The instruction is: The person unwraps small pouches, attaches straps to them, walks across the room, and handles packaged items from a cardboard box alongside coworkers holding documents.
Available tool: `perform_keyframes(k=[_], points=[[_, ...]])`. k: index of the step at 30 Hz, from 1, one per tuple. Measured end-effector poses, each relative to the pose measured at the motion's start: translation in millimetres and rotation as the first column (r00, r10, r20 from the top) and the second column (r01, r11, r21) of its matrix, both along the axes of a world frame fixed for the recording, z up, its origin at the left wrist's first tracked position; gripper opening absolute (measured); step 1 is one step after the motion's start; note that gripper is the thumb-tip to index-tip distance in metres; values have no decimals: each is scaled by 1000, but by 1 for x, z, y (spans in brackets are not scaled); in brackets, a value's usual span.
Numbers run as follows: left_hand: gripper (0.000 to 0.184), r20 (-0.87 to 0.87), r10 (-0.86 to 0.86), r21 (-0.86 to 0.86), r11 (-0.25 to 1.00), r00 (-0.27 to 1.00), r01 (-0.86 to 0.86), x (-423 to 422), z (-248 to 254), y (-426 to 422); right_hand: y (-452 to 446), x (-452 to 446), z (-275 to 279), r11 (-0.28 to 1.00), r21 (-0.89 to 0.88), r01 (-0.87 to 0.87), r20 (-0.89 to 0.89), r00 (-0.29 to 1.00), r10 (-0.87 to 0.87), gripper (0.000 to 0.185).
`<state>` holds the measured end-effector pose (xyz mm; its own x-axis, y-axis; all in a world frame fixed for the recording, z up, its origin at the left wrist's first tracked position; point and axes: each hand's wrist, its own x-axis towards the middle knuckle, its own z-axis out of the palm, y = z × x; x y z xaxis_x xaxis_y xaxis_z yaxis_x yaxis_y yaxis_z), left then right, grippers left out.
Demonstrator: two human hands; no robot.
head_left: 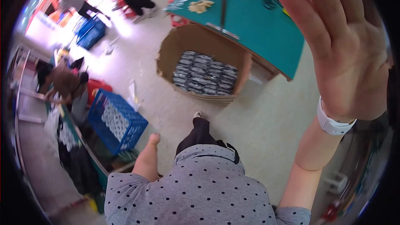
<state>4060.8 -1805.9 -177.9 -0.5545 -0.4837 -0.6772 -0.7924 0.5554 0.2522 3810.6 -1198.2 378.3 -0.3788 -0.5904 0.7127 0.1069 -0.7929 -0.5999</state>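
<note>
My right hand (341, 46) is raised close to the camera at the upper right, palm showing and fingers stretched up, holding nothing; a white band (333, 124) circles its wrist. My left hand (154, 138) hangs low beside my body, between a blue crate and my dark trousers; its fingers are too small and foreshortened to make out. Ahead of me on the floor stands a large open cardboard box (166, 46), with rows of dark, shiny wrapped packets (204, 73) inside. Neither hand touches the box.
Behind the box is a green-topped table (262, 33) with a metal post. A blue crate (136, 127) of white rolls (114, 121) stands at left, beside a seated person (64, 83) at a bench. Two people and another blue crate (90, 33) are farther back.
</note>
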Motion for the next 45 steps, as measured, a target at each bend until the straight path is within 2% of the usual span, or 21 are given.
perform_keyframes(k=[1,4,6,8,9,10,11,12,16,18,19,20,22,24,26,27,30,34,38,42,45], points=[[33,-33,406,207,897,913,-391,29,20,-14,-10,-9,0,998,-7,-59,-9,998,59,81],[23,-98,493,126,868,864,-481,122,-2,-60,-65,-40,1,972,-38,-233,-43,972,232,81],[22,62,656,329,698,753,-636,198,-81,-87,-74,-70,1,948,-41,-315,-49,949,313,81],[25,173,476,135,856,862,-499,214,-61,-20,-109,-64,4,933,-31,-357,-51,933,356,81],[25,169,485,142,849,858,-508,189,17,41,-135,-69,11,930,-24,-368,-55,929,366,81],[24,-275,219,277,950,936,-141,132,116,93,-151,-58,13,927,-20,-375,-61,926,373,81],[23,-682,-45,217,941,730,260,163,205,118,-183,-59,21,924,-19,-381,-68,923,379,81],[23,-690,-42,212,943,723,258,180,128,93,-188,-52,21,923,-17,-385,-77,921,383,81],[31,-335,-12,134,989,942,60,193,-32,20,-264,-74,40,910,-5,-415,-105,905,412,81],[36,-125,36,64,998,991,-28,220,-162,-28,-270,-97,39,903,-8,-430,-114,898,426,81],[36,-125,45,64,997,991,-37,210,-122,-56,-293,-100,40,899,-9,-437,-112,894,434,81],[37,-99,328,180,934,939,-307,180,-44,-75,-326,-98,41,894,-11,-448,-108,889,444,81],[31,-122,666,356,722,736,-594,163,-37,-120,-354,-119,36,879,-24,-477,-102,876,472,81],[29,-148,783,486,590,604,-645,133,9,-141,-401,-125,28,849,-42,-527,-93,848,521,81],[30,-235,810,521,572,538,-633,117,22,-149,-421,-146,16,808,-58,-586,-84,810,581,81],[30,-234,828,519,550,510,-655,113,24,-148,-474,-125,20,788,-61,-613,-80,790,608,81],[30,-193,810,550,556,554,-623,112,18,-147,-527,-138,14,734,-52,-677,-57,736,675,81],[33,-125,730,529,622,672,-577,144,-30,-116,-573,-175,4,684,-29,-729,0,684,729,81],[31,-66,562,303,799,825,-520,187,-58,-90,-629,-213,-4,659,-23,-752,41,658,752,81],[31,34,592,336,752,805,-567,174,-27,-102,-679,-244,-11,633,-22,-774,64,630,774,81],[30,150,728,281,617,669,-735,136,-13,-132,-726,-279,-14,598,-41,-801,71,594,801,81]])
